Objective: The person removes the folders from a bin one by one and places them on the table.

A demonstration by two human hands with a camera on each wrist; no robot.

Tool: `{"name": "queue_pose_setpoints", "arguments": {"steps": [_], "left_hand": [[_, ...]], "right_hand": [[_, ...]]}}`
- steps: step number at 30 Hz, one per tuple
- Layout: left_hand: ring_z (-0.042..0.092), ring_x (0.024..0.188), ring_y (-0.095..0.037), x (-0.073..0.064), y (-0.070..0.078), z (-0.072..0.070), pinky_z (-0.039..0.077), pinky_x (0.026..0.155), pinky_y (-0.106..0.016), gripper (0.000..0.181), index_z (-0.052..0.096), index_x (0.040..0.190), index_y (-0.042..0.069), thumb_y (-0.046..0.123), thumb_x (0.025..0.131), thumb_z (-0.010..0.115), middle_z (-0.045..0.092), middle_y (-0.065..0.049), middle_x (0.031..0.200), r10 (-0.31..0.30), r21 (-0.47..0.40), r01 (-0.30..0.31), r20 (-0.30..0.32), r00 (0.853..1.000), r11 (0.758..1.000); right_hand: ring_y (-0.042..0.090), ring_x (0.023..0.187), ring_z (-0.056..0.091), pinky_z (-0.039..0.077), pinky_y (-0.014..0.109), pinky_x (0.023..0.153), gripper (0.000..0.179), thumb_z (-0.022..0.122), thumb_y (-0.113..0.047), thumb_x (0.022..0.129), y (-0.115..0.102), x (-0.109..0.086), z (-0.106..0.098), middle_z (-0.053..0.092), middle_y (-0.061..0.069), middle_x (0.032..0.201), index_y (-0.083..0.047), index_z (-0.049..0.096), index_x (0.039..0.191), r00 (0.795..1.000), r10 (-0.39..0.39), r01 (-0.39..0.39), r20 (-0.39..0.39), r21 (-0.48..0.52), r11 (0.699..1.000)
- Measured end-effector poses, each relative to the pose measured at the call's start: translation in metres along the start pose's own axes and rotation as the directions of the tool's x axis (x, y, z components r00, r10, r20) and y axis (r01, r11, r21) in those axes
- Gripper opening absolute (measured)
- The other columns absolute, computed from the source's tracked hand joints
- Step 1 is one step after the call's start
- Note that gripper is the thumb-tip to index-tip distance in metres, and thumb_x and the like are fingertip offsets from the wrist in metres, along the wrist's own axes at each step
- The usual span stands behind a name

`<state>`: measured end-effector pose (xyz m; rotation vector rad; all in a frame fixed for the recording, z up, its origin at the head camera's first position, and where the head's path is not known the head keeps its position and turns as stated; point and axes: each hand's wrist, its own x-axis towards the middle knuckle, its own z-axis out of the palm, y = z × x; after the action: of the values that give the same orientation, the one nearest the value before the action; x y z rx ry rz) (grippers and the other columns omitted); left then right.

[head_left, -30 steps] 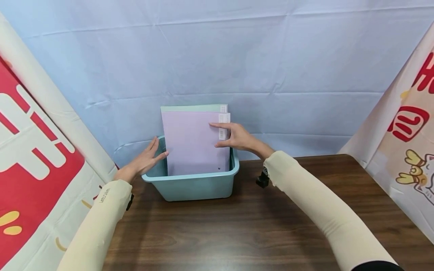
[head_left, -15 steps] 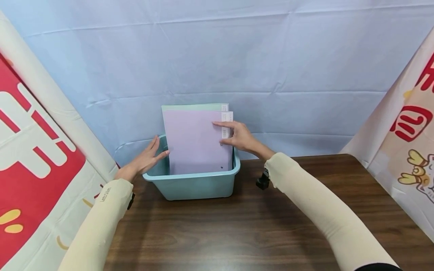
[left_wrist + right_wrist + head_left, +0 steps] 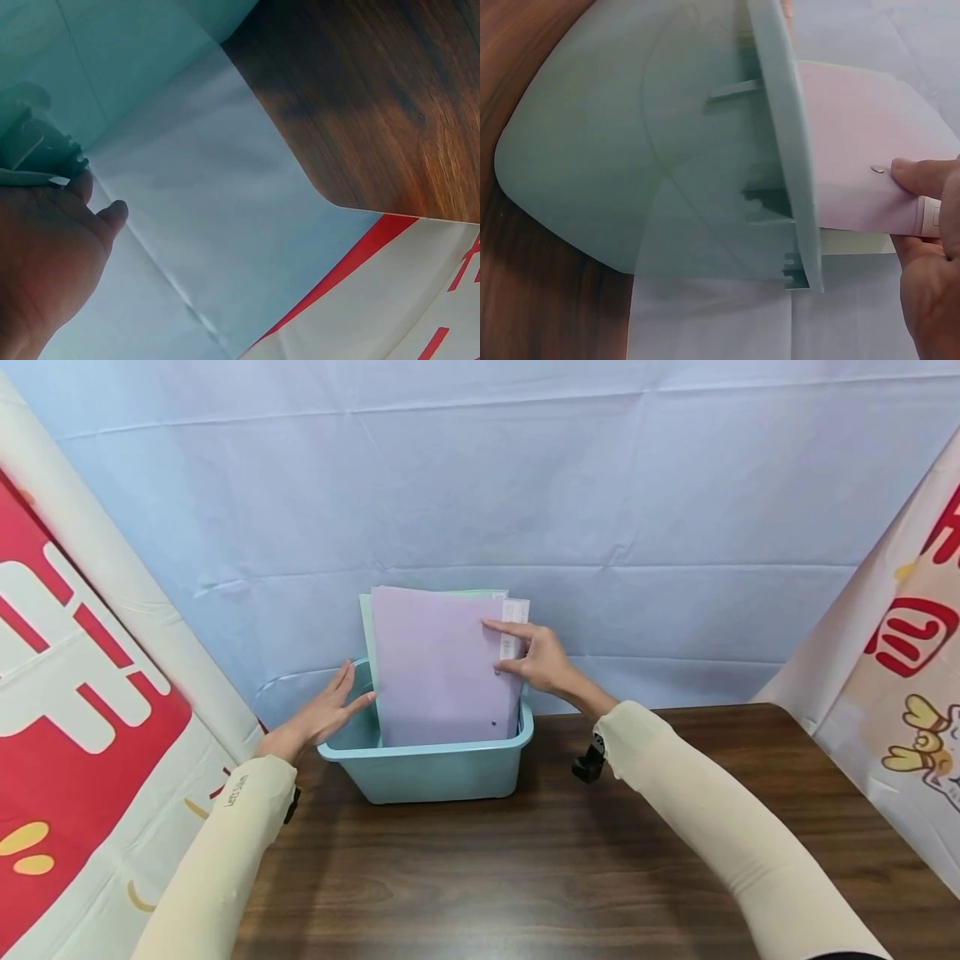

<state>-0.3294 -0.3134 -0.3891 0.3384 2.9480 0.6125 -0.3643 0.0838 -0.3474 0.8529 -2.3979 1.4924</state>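
A lilac document folder (image 3: 438, 668) with a white label strip along its right side stands upright in a pale teal plastic tub (image 3: 435, 777). Behind it a mint-green folder (image 3: 366, 610) shows at the left and top edges. My right hand (image 3: 546, 656) pinches the lilac folder near its right edge. In the right wrist view the thumb (image 3: 911, 174) lies on its face beside a small hole, other fingers behind. My left hand (image 3: 322, 714) rests at the tub's left rim with fingers straight. The left wrist view shows that hand (image 3: 52, 255) against the tub rim.
The tub stands on a dark wooden table (image 3: 525, 877), against a light blue cloth backdrop (image 3: 675, 527). Printed cloths with red designs hang on the left (image 3: 97, 693) and right (image 3: 900, 652). The tub's bottom is hidden behind its front wall in the head view.
My right hand has moved slightly right and up with the lilac folder. That folder's top left has risen over the mint-green one. The left hand stays at the tub rim.
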Motion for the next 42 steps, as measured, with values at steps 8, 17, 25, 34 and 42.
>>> {"name": "queue_pose_setpoints", "arguments": {"steps": [8, 17, 25, 34, 42], "left_hand": [[-0.006, 0.151, -0.029, 0.000, -0.001, 0.001, 0.008, 0.115, -0.061, 0.092, -0.014, 0.156, 0.016, 0.071, 0.095, 0.030, -0.019, 0.001, 0.163, -0.012, -0.011, 0.012, 0.001, 1.000, 1.000], [-0.006, 0.150, -0.029, -0.001, 0.000, 0.001, 0.007, 0.116, -0.060, 0.090, -0.012, 0.156, 0.015, 0.068, 0.097, 0.030, -0.019, 0.001, 0.163, -0.029, -0.036, 0.030, 0.014, 0.999, 0.999], [-0.007, 0.150, -0.029, 0.000, 0.001, 0.000, 0.007, 0.116, -0.060, 0.092, -0.013, 0.156, 0.014, 0.070, 0.096, 0.029, -0.018, -0.001, 0.163, -0.015, -0.029, 0.015, 0.005, 1.000, 0.999], [-0.007, 0.150, -0.028, 0.000, 0.001, 0.000, 0.008, 0.116, -0.060, 0.091, -0.012, 0.156, 0.014, 0.069, 0.097, 0.030, -0.017, -0.002, 0.163, -0.005, -0.015, 0.005, 0.000, 1.000, 1.000], [-0.008, 0.150, -0.028, -0.001, 0.001, 0.000, 0.007, 0.116, -0.061, 0.096, -0.013, 0.156, 0.015, 0.072, 0.094, 0.033, -0.019, -0.001, 0.163, -0.006, -0.024, 0.006, 0.006, 1.000, 1.000]], "right_hand": [[0.021, 0.102, 0.059, 0.056, 0.033, 0.072, 0.068, 0.082, 0.001, 0.076, -0.007, 0.000, -0.008, 0.053, 0.012, 0.141, -0.031, 0.063, 0.132, 0.999, -0.003, 0.006, -0.048, 0.056, 0.998], [0.028, 0.110, 0.059, 0.056, 0.039, 0.079, 0.065, 0.078, 0.006, 0.078, -0.027, -0.005, -0.019, 0.050, 0.014, 0.144, -0.015, 0.060, 0.137, 0.997, -0.050, 0.056, -0.061, 0.095, 0.994], [0.032, 0.106, 0.061, 0.055, 0.025, 0.075, 0.063, 0.074, 0.014, 0.077, -0.052, -0.010, -0.035, 0.051, 0.018, 0.142, -0.002, 0.057, 0.136, 0.985, -0.125, 0.142, -0.119, 0.144, 0.979], [0.031, 0.111, 0.060, 0.057, 0.029, 0.077, 0.065, 0.074, 0.015, 0.077, -0.057, -0.008, -0.049, 0.048, 0.019, 0.144, -0.004, 0.057, 0.137, 0.983, -0.108, 0.137, -0.151, 0.197, 0.971], [0.029, 0.109, 0.060, 0.057, 0.028, 0.079, 0.066, 0.075, 0.015, 0.076, -0.062, -0.010, -0.058, 0.048, 0.018, 0.144, -0.004, 0.057, 0.137, 0.973, -0.095, 0.138, -0.208, 0.204, 0.969]]}}
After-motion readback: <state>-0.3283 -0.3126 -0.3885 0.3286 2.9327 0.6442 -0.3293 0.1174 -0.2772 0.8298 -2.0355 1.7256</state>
